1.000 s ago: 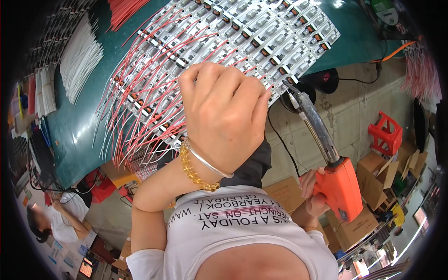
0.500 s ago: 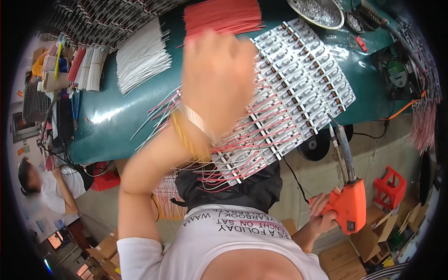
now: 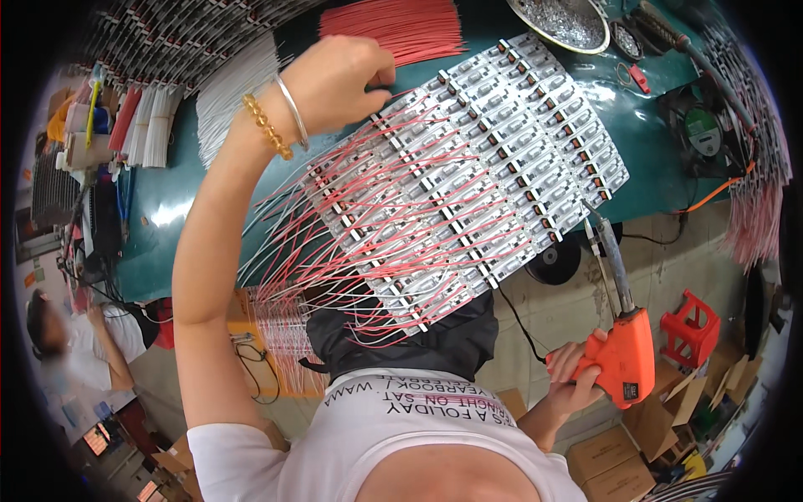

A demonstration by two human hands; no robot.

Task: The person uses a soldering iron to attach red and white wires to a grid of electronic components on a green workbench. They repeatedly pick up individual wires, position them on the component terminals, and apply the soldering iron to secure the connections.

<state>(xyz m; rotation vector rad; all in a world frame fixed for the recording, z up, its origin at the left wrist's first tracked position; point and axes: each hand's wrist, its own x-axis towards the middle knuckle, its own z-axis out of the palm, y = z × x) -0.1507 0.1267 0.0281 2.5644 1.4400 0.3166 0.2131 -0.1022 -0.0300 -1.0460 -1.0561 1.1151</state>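
Note:
My left hand (image 3: 347,82) is above the upper left edge of a panel of small white circuit boards (image 3: 502,151), its fingers curled. Whatever it may hold is too small to make out. Many thin red and white wires (image 3: 376,226) run from the boards on the left and hang past their edge. My right hand (image 3: 575,372) is closed around the orange grip of a soldering gun (image 3: 631,356). The gun's metal barrel points up, and its tip is at the panel's right edge.
Beyond my left hand lie a red wire pile (image 3: 393,29) and a white wire pile (image 3: 238,100) on the green table (image 3: 192,217). A metal bowl (image 3: 565,23) of small parts and a fan (image 3: 703,130) stand at the right. Another person (image 3: 109,343) sits at the left.
My left hand has moved left and slightly up, uncovering the wires and boards beneath it. My right hand keeps its grip on the soldering gun. The whole view has shifted slightly.

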